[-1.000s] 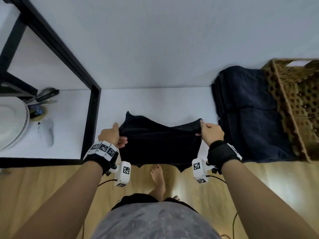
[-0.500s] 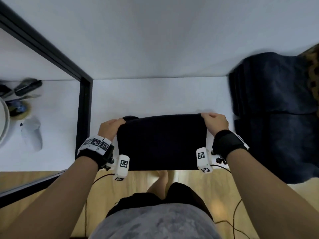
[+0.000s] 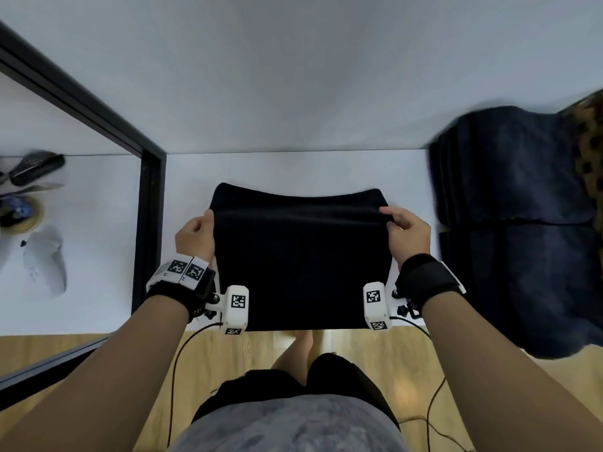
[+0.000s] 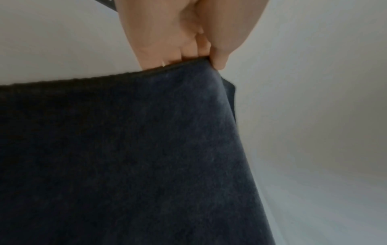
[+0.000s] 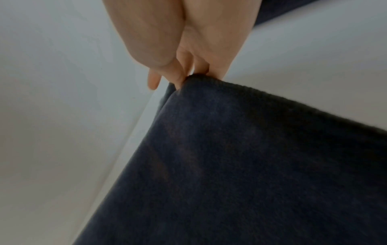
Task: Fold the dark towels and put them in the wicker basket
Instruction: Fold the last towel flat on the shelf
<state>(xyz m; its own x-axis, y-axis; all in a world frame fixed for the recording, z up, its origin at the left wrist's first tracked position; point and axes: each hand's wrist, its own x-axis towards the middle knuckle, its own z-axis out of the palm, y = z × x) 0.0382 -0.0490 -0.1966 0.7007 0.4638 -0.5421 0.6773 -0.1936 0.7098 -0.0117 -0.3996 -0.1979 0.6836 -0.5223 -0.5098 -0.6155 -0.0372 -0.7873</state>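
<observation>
A dark navy towel [image 3: 300, 262] is stretched between my hands over the white counter [image 3: 293, 168], its far part lying folded toward the wall. My left hand [image 3: 195, 234] pinches its left edge, and the left wrist view shows the fingers [image 4: 184, 54] curled on the towel's [image 4: 125, 149] hem. My right hand [image 3: 406, 231] pinches the right edge, thumb and fingers [image 5: 178, 73] closed on the towel's [image 5: 251, 157] corner. A pile of dark towels [image 3: 515, 230] lies at the right. Only a blurred sliver of the wicker basket [image 3: 590, 151] shows at the right border.
A black frame post [image 3: 148, 230] stands just left of my left hand, with a mirror-like panel beyond it. Small toiletries [image 3: 32, 171] and a white object [image 3: 49, 259] appear there. The counter's front edge runs under my wrists, with wooden floor [image 3: 98, 370] below.
The towel's held edge has been carried forward and laid out, so the towel now shows a flatter, larger rectangle. The view has shifted left, pushing the basket almost out of frame.
</observation>
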